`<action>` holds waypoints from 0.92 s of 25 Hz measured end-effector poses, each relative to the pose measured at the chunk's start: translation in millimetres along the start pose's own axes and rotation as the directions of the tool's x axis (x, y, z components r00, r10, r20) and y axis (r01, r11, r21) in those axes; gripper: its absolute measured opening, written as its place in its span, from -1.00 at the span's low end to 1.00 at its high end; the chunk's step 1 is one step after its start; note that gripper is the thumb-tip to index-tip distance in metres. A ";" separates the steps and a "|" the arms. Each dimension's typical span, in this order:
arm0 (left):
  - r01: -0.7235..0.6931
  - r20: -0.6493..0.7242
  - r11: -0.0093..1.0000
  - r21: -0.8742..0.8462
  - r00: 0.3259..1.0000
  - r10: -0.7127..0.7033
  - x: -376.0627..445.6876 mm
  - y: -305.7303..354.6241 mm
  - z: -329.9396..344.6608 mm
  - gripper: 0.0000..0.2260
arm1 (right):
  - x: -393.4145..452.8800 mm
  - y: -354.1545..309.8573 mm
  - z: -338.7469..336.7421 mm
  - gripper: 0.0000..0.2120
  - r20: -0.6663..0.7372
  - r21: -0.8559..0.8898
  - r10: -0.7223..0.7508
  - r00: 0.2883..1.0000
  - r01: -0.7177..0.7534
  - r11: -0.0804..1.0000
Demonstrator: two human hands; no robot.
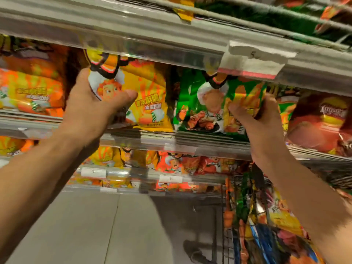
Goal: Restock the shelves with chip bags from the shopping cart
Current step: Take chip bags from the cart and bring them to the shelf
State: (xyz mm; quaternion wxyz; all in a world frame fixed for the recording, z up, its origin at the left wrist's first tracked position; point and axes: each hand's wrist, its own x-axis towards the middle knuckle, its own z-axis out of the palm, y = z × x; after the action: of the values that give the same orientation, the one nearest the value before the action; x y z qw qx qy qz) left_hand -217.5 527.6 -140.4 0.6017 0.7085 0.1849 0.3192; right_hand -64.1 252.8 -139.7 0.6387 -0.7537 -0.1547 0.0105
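Shop shelf (190,143): left hand (91,111) grips yellow bag (148,96); right hand (261,126) grips green bag (192,103).

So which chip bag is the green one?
The green bag that the right hand grips; the left hand holds a yellow bag.

**Two bags on one shelf, cart at five o'clock**

Near the centre, the left-hand bag (141,96) stands on the middle shelf (156,139), with the right-hand bag (215,105) just beside it toward three o'clock. The left hand (95,109) wraps the first bag from its nine o'clock side; the right hand (261,119) grips the second at its three o'clock edge. Above both runs the upper shelf rail (152,46), bearing a price tag (253,60) at one o'clock. More bags fill lower shelves (133,176) at six o'clock. The shopping cart (266,225), with bags in it, sits at five o'clock, on the floor (95,225).
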 end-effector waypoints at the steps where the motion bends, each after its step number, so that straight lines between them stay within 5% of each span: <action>1: 0.000 -0.017 1.000 -0.007 1.000 -0.001 4.2 -3.1 10.9 -0.67 | 3.4 2.5 0.5 -0.69 -0.013 0.010 0.013 1.000 -0.013 1.000; 8: 0.121 0.112 0.981 0.150 0.984 -0.138 27.9 -37.8 36.7 -0.56 | 0.3 15.3 4.1 -0.60 0.021 -0.063 -0.038 0.999 0.039 0.997; 13: 0.075 0.166 0.973 0.219 0.980 -0.113 29.8 -32.6 31.2 -0.96 | 2.8 11.2 8.5 -0.47 0.004 -0.045 -0.013 1.000 0.013 0.999; 15: 0.075 0.166 0.964 0.255 0.979 -0.120 30.0 -34.0 28.6 -0.95 | -0.6 10.3 10.1 -0.44 0.021 -0.037 -0.001 1.000 0.002 0.999; 19: 0.230 0.054 0.933 0.278 0.966 -0.254 30.1 -35.7 28.7 -0.36 | 3.3 9.2 6.7 -0.44 0.078 -0.102 0.025 0.997 -0.017 0.995; 23: 0.162 -0.083 0.921 0.356 0.986 -0.141 4.7 -23.8 35.5 -0.29 | 0.5 8.1 6.8 -0.40 0.087 -0.116 0.063 0.994 -0.053 0.992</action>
State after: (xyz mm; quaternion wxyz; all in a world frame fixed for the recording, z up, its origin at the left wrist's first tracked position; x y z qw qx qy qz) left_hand -187.3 509.5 -165.0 0.4788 0.7813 0.3113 0.2518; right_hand -63.3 258.4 -148.7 0.5867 -0.7916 -0.1617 0.0541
